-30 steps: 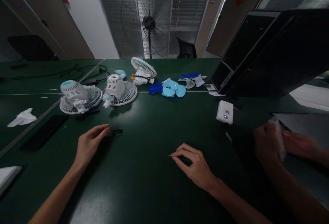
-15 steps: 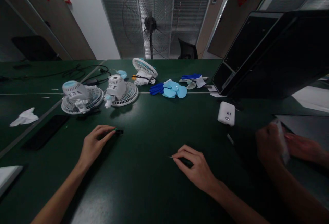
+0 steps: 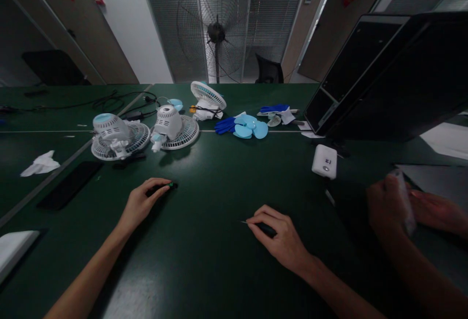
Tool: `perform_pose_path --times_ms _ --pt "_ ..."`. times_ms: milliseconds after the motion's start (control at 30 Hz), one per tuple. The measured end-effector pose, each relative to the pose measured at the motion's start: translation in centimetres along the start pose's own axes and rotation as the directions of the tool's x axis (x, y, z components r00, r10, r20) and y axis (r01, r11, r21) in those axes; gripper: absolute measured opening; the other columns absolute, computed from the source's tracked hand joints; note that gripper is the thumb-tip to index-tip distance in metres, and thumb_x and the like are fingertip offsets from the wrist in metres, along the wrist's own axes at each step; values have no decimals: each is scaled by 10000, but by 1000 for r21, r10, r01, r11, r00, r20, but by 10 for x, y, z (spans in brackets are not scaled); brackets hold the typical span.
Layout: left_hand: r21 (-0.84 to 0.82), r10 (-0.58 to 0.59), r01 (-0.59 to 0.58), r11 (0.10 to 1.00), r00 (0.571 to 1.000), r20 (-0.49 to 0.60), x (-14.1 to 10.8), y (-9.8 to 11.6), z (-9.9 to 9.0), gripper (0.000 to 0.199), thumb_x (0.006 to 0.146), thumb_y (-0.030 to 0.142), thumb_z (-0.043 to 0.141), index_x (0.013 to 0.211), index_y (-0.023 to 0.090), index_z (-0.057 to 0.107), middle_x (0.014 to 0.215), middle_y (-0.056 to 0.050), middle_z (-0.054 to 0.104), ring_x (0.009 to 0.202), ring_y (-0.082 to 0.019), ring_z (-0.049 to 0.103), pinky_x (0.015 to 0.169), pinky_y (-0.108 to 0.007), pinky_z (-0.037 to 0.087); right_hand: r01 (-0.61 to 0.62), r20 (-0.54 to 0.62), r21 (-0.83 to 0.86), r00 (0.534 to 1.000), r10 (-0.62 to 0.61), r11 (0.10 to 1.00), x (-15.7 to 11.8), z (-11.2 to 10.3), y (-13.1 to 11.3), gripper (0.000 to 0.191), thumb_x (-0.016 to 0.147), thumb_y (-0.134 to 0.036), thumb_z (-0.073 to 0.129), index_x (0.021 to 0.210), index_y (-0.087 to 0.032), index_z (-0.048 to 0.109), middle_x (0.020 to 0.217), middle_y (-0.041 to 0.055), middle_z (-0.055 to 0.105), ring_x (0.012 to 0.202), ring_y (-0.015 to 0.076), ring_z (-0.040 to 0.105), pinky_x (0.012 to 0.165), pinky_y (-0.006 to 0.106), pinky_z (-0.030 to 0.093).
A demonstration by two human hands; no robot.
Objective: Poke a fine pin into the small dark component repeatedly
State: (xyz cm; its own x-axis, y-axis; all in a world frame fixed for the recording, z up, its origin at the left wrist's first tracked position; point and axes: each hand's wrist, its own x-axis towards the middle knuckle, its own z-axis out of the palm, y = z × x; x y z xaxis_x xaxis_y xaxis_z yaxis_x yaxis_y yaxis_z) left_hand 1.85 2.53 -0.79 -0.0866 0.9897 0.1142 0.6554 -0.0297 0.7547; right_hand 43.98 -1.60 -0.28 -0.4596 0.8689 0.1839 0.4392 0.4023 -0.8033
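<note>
My left hand [image 3: 148, 197] rests low over the dark green tabletop, thumb and fingers pinched on a small black-and-green piece [image 3: 172, 185]. Its exact kind is too small to make out. Nearer to me and to the right, my right hand [image 3: 276, 233] is closed round a thin screwdriver [image 3: 243, 222]. The slim metal tip points left, and the dark handle lies partly hidden beneath the palm. Beyond my left hand, two white fan bodies [image 3: 167, 123] [image 3: 111, 131] lie on their round grilles. A light blue fan blade [image 3: 250, 127] sits farther back, beside a blue glove [image 3: 224, 125].
Another small fan [image 3: 207, 100] stands behind. To the right are a white device marked 12 [image 3: 324, 161], a large black monitor [image 3: 387, 80], and another person's hands [image 3: 389, 204] holding a phone-like object. A black slab [image 3: 69, 185] and crumpled tissue [image 3: 40, 164] lie left.
My left hand has shifted slightly to the right with the small piece still pinched. The right hand stays almost in place. The whole view has swung a little.
</note>
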Motion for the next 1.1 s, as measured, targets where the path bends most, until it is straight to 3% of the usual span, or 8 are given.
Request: perform_pose_path --times_ms 233,367,467,633,733,1100 --pt "47 -23 23 999 1000 9 1 1 -2 559 827 698 676 1124 236 779 1190 -101 752 1049 -285 699 893 -364 540 -6 -1 -11 1000 6 1000 0 -1 0 144 1018 -219 623 1050 -240 762 1001 32 700 876 174 698 770 301 569" --pt "78 44 -48 996 998 47 -1 0 5 458 860 637 688 1095 257 785 1177 -92 745 1077 -283 685 921 -374 526 -12 1 -14 1000 12 1000 -1 0 1 142 1012 -211 632 1057 -245 762 1008 25 699 881 170 697 791 303 565" --pt "63 150 -164 984 972 182 -12 22 28 324 933 536 663 1091 277 776 1158 -78 746 1100 -270 663 975 -399 492 -8 4 -28 1000 8 1000 -1 0 0 145 1013 -207 626 1057 -241 760 1010 28 701 876 169 697 792 304 560" --pt "-43 298 -311 949 850 433 -38 84 88 189 978 407 669 1103 287 745 1130 -41 740 1078 -231 635 979 -402 424 44 19 -71 999 -43 997 -2 3 -2 148 1009 -208 627 1064 -237 762 1003 35 708 873 169 701 791 297 554" --pt "-89 334 -335 938 805 491 -45 107 110 158 966 372 698 1085 275 736 1093 -28 736 1045 -217 625 958 -384 404 74 11 -101 997 -73 992 -4 5 -1 148 1003 -206 628 1061 -236 761 993 36 713 854 167 703 770 290 548" --pt "-110 345 -336 935 799 492 -45 108 113 153 967 372 701 1079 273 730 1078 -18 727 1020 -209 618 967 -381 377 87 -13 -151 996 -90 985 -4 6 3 163 987 -201 616 1046 -235 764 964 38 713 810 164 707 752 278 558"
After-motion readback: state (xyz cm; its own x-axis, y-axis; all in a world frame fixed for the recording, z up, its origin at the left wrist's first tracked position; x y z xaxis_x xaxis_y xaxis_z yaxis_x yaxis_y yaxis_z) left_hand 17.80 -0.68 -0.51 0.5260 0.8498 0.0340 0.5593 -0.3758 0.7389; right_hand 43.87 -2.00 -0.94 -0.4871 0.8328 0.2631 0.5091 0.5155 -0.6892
